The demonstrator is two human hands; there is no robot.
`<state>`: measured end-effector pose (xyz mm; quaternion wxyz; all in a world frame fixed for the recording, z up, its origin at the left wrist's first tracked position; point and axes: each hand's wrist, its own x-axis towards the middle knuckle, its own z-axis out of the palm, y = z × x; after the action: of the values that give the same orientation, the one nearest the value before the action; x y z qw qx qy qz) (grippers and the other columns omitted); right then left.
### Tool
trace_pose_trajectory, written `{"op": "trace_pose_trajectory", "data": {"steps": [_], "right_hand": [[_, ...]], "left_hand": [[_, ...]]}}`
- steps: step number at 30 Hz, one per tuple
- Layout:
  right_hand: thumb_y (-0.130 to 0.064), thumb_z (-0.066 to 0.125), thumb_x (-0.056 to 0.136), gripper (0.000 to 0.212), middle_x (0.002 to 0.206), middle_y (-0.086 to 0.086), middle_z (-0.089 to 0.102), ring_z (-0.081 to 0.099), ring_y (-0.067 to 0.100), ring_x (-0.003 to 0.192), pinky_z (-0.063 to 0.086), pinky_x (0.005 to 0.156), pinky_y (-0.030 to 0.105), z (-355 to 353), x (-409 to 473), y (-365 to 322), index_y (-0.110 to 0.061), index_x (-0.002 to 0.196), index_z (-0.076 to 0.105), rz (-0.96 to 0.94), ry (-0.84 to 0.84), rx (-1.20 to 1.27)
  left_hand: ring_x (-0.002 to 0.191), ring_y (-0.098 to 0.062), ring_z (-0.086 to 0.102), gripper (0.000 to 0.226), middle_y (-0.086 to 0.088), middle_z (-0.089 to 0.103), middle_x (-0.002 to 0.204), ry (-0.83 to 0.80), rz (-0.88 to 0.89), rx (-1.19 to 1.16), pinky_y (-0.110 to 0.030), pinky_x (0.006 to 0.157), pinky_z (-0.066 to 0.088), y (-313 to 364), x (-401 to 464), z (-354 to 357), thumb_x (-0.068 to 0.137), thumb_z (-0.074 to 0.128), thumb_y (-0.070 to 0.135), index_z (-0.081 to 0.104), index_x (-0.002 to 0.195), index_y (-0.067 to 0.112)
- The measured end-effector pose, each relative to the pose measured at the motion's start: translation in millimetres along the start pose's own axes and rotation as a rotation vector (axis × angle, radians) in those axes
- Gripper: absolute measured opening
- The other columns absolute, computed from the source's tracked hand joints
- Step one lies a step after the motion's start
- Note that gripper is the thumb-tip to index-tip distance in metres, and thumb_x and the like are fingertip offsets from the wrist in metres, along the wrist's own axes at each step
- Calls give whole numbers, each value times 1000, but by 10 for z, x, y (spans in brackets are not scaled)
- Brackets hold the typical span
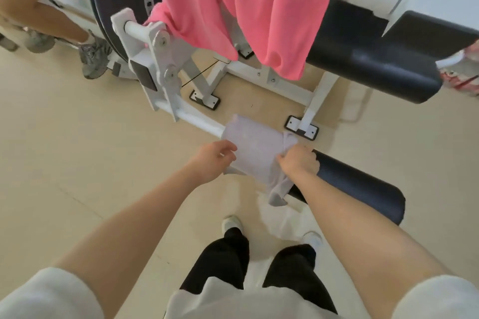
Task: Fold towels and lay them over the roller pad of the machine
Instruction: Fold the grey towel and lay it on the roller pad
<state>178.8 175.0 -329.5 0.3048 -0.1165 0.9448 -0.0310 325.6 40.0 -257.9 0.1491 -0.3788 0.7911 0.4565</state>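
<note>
A pale lilac towel [255, 149] is wrapped over the left part of the black roller pad [360, 184] of the white machine. My left hand [212, 160] pinches the towel's left lower edge with curled fingers. My right hand [299, 162] grips the towel's right side, where a bunched corner hangs down. A large pink towel [248, 8] hangs over the machine's upper bar and seat pad.
The white machine frame [166, 70] with bolted feet stands ahead on the beige floor. A black seat pad [375, 59] juts out at the right. Another person's legs and sneakers [93, 57] are at the far left. My own feet stand below the roller.
</note>
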Motion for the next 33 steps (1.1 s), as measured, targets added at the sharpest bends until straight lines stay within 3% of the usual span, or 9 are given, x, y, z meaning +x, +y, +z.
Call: {"op": "trace_pose_trajectory", "data": {"steps": [6, 10, 12, 15, 17, 20, 26, 30, 33], "right_hand": [[-18, 49, 90, 30, 120, 12, 56, 54, 30, 112, 43, 87, 38, -74, -120, -16, -8, 119, 53, -53, -41, -20], [-20, 48, 86, 7, 87, 2, 54, 54, 23, 87, 43, 72, 32, -225, -339, 74, -18, 80, 50, -84, -61, 431], [-14, 50, 85, 20, 70, -3, 43, 42, 14, 68, 32, 58, 24, -349, -487, 131, -18, 69, 40, -118, -84, 699], [-3, 48, 80, 18, 72, 0, 40, 38, 13, 69, 28, 62, 26, -586, -724, 240, -20, 74, 46, -183, -121, 977], [7, 43, 73, 26, 77, 3, 40, 38, 16, 73, 28, 64, 26, -735, -856, 340, -19, 74, 48, -257, -151, 1037], [20, 30, 70, 40, 75, -12, 50, 43, 8, 69, 29, 57, 20, -961, -1049, 452, -16, 68, 45, -355, -230, 911], [20, 35, 63, 50, 71, -16, 56, 46, 11, 74, 36, 63, 22, -1175, -1285, 649, -23, 52, 59, -517, -344, 790], [1, 40, 52, 25, 58, -7, 51, 45, 8, 59, 36, 54, 17, -1293, -1463, 809, -18, 54, 56, -532, -278, 972], [1, 38, 50, 26, 60, 2, 45, 41, 12, 56, 31, 51, 23, -1257, -1565, 996, -21, 50, 53, -498, -184, 1200]], "left_hand": [[84, -14, 59, 25, 3, 63, 99, -90, 100, 7, -15, 61, 46, 61, 152, -124, 94, 42, 13, 57, 114, 14], [85, -17, 61, 27, 3, 63, 97, -128, 235, -34, -30, 84, 49, 414, 249, -99, 95, 40, 13, 57, 116, 13], [88, -16, 60, 28, 6, 63, 99, -146, 313, -77, -33, 91, 46, 620, 276, -64, 95, 38, 13, 56, 117, 14], [106, -8, 51, 32, 11, 57, 111, -187, 495, -6, -15, 90, 34, 906, 246, 20, 98, 35, 11, 57, 121, 15], [113, -5, 48, 36, 11, 56, 116, -267, 585, 31, -11, 92, 31, 1057, 183, 67, 97, 34, 6, 58, 122, 16], [109, -14, 54, 41, -2, 64, 115, -481, 578, -8, -27, 97, 41, 1217, 43, 123, 88, 36, 0, 60, 116, 15], [103, -24, 57, 39, 0, 66, 104, -622, 572, -3, -35, 95, 42, 1291, -223, 191, 75, 37, 27, 66, 101, 23], [89, -11, 55, 30, 9, 62, 92, -623, 523, -42, -26, 86, 41, 1178, -398, 258, 86, 42, 47, 65, 90, 28], [86, -11, 64, 47, 5, 68, 89, -654, 464, 22, -28, 82, 49, 1021, -573, 381, 71, 59, 58, 67, 90, 15]]}}
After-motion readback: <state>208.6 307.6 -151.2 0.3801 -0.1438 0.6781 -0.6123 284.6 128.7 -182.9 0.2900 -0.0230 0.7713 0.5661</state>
